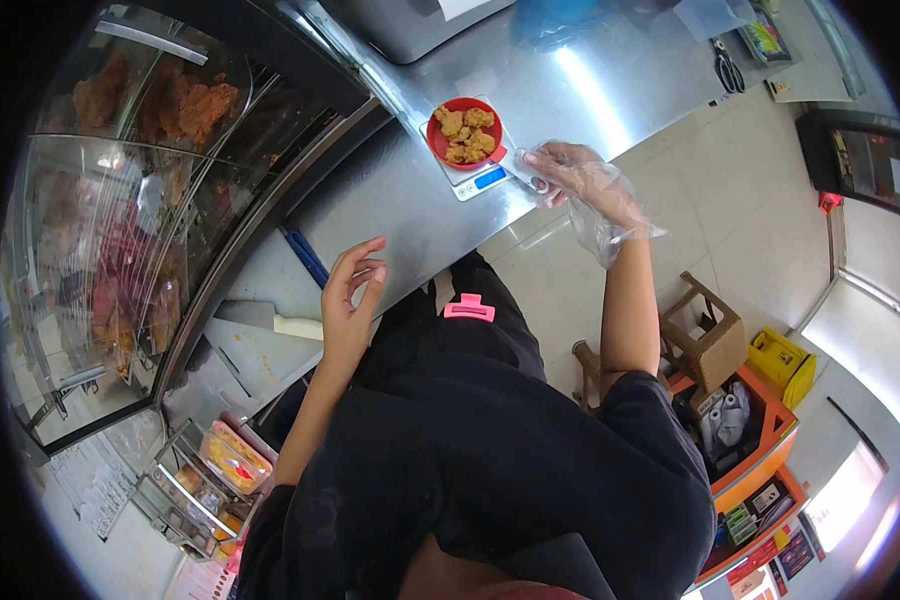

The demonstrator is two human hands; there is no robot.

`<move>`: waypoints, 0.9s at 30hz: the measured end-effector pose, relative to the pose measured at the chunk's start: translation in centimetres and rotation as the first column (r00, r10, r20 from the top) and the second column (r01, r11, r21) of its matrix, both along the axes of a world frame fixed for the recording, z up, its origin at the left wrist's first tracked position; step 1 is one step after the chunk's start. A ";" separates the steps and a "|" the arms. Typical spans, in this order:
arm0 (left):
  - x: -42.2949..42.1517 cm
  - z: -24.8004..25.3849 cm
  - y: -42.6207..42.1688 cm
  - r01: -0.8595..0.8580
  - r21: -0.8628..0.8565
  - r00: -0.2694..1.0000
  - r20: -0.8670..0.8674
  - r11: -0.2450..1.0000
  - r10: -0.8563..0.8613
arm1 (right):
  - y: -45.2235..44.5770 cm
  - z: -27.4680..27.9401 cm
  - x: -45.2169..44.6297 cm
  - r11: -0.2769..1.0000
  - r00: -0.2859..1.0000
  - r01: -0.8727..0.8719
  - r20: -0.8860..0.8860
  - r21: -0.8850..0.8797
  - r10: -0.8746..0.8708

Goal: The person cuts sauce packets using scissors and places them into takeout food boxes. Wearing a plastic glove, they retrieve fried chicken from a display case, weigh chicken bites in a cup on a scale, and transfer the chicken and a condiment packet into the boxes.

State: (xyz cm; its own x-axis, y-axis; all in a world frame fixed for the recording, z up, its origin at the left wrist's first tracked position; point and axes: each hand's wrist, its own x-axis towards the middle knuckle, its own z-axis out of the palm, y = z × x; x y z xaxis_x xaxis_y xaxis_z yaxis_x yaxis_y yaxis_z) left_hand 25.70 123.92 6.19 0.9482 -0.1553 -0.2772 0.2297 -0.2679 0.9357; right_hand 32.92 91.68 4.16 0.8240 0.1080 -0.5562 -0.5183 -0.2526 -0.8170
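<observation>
A red bowl [497, 156] of fried chicken pieces [468, 136] rests on a small white kitchen scale [467, 190] with a blue display, on the steel counter. My right hand [580, 185], in a loose clear plastic glove [605, 225], is just to the right of the bowl, with its fingers bent together near the bowl's edge; whether they hold anything is unclear. Over the counter's near edge, my bare left hand [352, 290] is raised with its fingers apart and nothing in them.
A knife with a white handle [298, 327] lies on a white board [255, 350] at the left, near a blue-handled object [307, 258]. Black scissors [727, 68] lie at the far right of the counter. A glass display case [170, 190] borders the left side.
</observation>
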 end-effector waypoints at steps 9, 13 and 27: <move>0.0 0.2 0.0 -0.047 0.046 0.997 0.058 0.998 0.044 | 1.4 -6.4 -1.1 0.811 0.971 0.238 -0.144 0.534 -0.190; -2.0 0.3 2.3 -0.061 0.023 0.984 0.170 0.998 0.056 | 5.4 -1.2 -2.6 0.894 0.946 0.322 -0.133 0.312 -0.294; -42.5 -2.8 19.3 -0.992 -0.123 -0.076 0.429 -0.025 0.900 | 36.6 10.4 -22.9 0.402 0.434 -0.886 0.109 0.233 0.894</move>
